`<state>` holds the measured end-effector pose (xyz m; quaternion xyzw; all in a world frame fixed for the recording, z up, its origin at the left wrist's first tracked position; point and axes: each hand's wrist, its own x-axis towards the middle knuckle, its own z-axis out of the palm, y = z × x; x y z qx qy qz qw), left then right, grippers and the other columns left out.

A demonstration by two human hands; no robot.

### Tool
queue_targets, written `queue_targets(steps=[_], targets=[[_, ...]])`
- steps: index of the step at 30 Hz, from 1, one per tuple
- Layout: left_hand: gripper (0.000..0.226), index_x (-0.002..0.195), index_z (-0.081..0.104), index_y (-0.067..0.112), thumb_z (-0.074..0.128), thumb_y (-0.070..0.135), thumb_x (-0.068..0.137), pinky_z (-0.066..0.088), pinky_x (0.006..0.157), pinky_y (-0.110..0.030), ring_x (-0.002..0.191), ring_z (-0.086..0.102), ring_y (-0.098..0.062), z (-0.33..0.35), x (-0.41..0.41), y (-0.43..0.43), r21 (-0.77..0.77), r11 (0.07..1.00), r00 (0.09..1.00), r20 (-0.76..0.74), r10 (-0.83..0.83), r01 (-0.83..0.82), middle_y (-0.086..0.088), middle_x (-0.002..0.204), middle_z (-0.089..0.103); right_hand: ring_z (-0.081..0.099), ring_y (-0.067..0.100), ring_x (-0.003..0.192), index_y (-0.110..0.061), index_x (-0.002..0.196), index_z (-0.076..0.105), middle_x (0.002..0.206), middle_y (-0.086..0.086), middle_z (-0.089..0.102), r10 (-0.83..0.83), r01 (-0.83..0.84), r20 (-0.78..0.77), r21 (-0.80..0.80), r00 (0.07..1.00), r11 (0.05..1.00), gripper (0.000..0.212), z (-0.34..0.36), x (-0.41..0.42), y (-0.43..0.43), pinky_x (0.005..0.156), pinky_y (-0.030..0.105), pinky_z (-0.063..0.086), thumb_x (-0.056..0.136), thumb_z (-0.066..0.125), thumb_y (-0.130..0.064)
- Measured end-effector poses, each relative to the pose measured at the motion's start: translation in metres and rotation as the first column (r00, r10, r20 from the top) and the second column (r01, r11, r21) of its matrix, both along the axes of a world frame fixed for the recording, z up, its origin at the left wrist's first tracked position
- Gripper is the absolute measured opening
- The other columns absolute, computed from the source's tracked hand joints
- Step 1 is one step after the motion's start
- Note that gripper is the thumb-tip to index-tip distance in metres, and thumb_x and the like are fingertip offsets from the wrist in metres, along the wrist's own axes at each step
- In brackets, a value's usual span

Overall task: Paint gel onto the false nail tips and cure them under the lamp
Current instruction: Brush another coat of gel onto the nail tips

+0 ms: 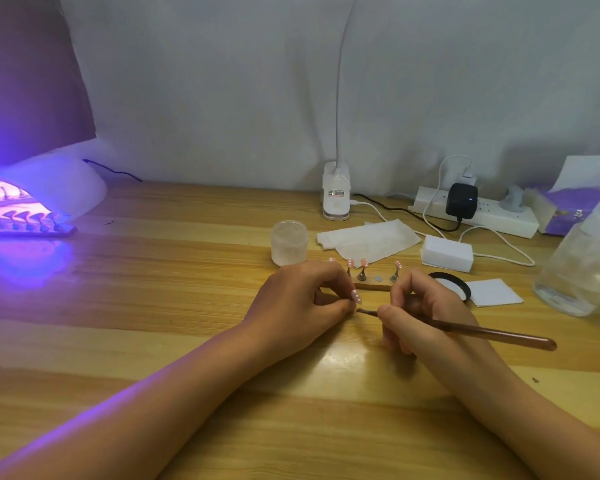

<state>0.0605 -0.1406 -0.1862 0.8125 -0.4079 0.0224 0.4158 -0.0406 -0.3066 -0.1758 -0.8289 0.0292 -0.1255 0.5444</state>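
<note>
My left hand [302, 299] pinches a small stand with a pink dotted nail tip [356, 296] on top. My right hand [420, 310] grips a brown brush [482, 332]; its fine tip points left, just below the held nail. Behind my hands a wooden holder bar [373, 286] carries several pink nail tips [363, 263] on metal stands. At the far left the curing lamp [42, 192] glows purple, with another bar of nail tips [32, 228] at its mouth. A small open gel pot with a black rim [452, 284] sits right of my right hand.
A frosted jar [289, 242] stands behind my left hand. White wipes [368, 240], a white block [447, 252] and a square pad [492, 292] lie nearby. A desk lamp base [336, 192], power strip [478, 213] with cables and a clear bottle [582, 258] fill the right.
</note>
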Motion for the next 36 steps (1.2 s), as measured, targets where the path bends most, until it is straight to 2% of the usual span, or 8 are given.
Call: queue_targets(steps=[6, 10, 17, 20, 24, 28, 32, 36], targets=[[0.011, 0.085, 0.071, 0.029, 0.077, 0.02, 0.083, 0.041, 0.061, -0.019, 0.063, 0.052, 0.002, -0.0002, 0.0, 0.0002, -0.016, 1.0, 1.0, 0.007, -0.005, 0.005, 0.019, 0.085, 0.068, 0.06, 0.001, 0.053, -0.013, 0.089, 0.052, 0.071, 0.002, 0.072, -0.006, 0.006, 0.059, 0.004, 0.998, 1.0, 0.012, 0.0022, 0.0011, 0.0009, 0.05, 0.011, 0.044, 0.091, 0.062, -0.018], [0.009, 0.088, 0.072, 0.026, 0.077, 0.021, 0.083, 0.041, 0.061, -0.02, 0.064, 0.051, 0.001, -0.0004, 0.0002, 0.0002, -0.004, 1.0, 1.0, 0.013, -0.005, 0.005, 0.016, 0.088, 0.068, 0.06, 0.001, 0.052, -0.013, 0.088, 0.052, 0.069, 0.001, 0.071, 0.009, -0.008, 0.03, -0.035, 0.999, 0.999, 0.012, 0.0012, -0.0002, 0.002, 0.049, 0.01, 0.043, 0.091, 0.063, -0.015], [0.008, 0.088, 0.073, 0.025, 0.077, 0.02, 0.084, 0.037, 0.06, -0.015, 0.064, 0.053, 0.008, 0.0001, -0.0009, 0.0, -0.017, 1.0, 1.0, 0.012, -0.024, 0.025, 0.016, 0.088, 0.07, 0.052, 0.017, 0.057, -0.015, 0.08, 0.052, 0.064, 0.013, 0.058, -0.053, 0.057, 0.033, -0.123, 0.998, 0.991, 0.013, -0.0004, -0.0008, 0.002, 0.055, 0.034, 0.045, 0.085, 0.064, -0.012], [0.009, 0.086, 0.072, 0.029, 0.077, 0.022, 0.083, 0.038, 0.061, -0.018, 0.062, 0.052, 0.004, -0.0003, -0.0004, -0.0001, -0.012, 1.0, 1.0, 0.01, -0.01, 0.01, 0.018, 0.086, 0.069, 0.054, 0.006, 0.051, -0.014, 0.082, 0.053, 0.058, 0.004, 0.06, -0.056, 0.059, 0.056, -0.05, 0.997, 0.997, 0.014, -0.0005, -0.0002, 0.0009, 0.048, 0.019, 0.043, 0.087, 0.064, -0.009], [0.013, 0.083, 0.07, 0.033, 0.077, 0.021, 0.083, 0.035, 0.059, -0.013, 0.062, 0.054, 0.006, -0.0013, -0.0001, 0.0006, -0.009, 1.0, 1.0, 0.009, 0.006, -0.006, 0.029, 0.075, 0.063, 0.061, -0.001, 0.053, -0.013, 0.089, 0.052, 0.069, -0.001, 0.072, -0.036, 0.035, 0.069, 0.012, 0.997, 0.999, 0.012, 0.0006, 0.0009, -0.0001, 0.05, 0.006, 0.042, 0.091, 0.063, -0.017], [0.008, 0.087, 0.072, 0.03, 0.077, 0.024, 0.083, 0.036, 0.059, -0.017, 0.061, 0.053, 0.002, -0.002, 0.0005, -0.0002, -0.005, 1.0, 1.0, 0.007, 0.026, -0.026, 0.03, 0.071, 0.06, 0.067, 0.005, 0.063, -0.015, 0.089, 0.052, 0.072, -0.002, 0.073, -0.008, 0.01, 0.053, -0.041, 0.999, 0.999, 0.012, -0.0002, -0.0003, 0.0017, 0.053, 0.01, 0.045, 0.09, 0.063, -0.019], [0.011, 0.086, 0.071, 0.033, 0.076, 0.024, 0.084, 0.044, 0.061, -0.023, 0.063, 0.055, -0.001, -0.0018, 0.0001, -0.0002, -0.01, 1.0, 1.0, 0.0, 0.009, -0.009, 0.024, 0.076, 0.065, 0.064, 0.009, 0.057, -0.017, 0.082, 0.052, 0.066, 0.003, 0.068, -0.02, 0.022, 0.022, -0.092, 1.0, 0.996, 0.013, 0.0005, -0.0014, 0.0028, 0.055, 0.02, 0.052, 0.087, 0.065, -0.014], [0.008, 0.087, 0.069, 0.03, 0.076, 0.025, 0.085, 0.045, 0.063, -0.024, 0.064, 0.056, -0.001, -0.0036, 0.0014, -0.0005, -0.037, 0.999, 1.0, -0.022, 0.015, -0.016, 0.02, 0.083, 0.069, 0.057, 0.003, 0.049, -0.013, 0.081, 0.053, 0.057, 0.0, 0.062, -0.054, 0.055, 0.05, -0.022, 0.997, 0.998, 0.012, 0.0013, -0.0017, 0.0025, 0.047, 0.013, 0.044, 0.086, 0.063, -0.009]])
